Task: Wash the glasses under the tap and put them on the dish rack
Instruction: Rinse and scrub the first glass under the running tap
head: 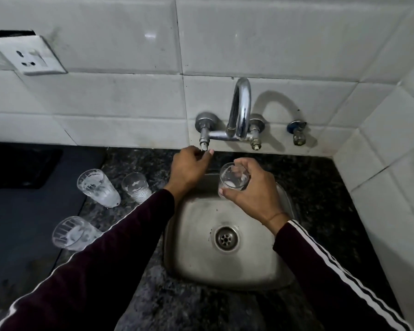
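We are gripping a glass point(233, 179) in our right hand point(251, 189), fingers and thumb curled round its wall, holding it tilted over the far edge of the sink point(194, 247), a little to the right of the spot under the spout of the tap point(240, 108). Our left hand point(189, 168) is reaching to the left valve stem point(204, 144), fingertips pinching it; the stem seems to be lacking a proper knob, so we are risking a slip, or a sudden gush that splashes out of the glass. No water is showing at the spout. The glass is looking wet or soapy, so it could be sliding in our grip and striking the steel basin while our attention is on the valve. Both arms are stretching forward over the dark surface point(320, 187), left wrist bent toward the wall. Three more glasses point(96, 187) are standing on the surface to the left, near our left sleeve point(93, 259), which could be knocking the nearest one. We are not seeing any dish rack.
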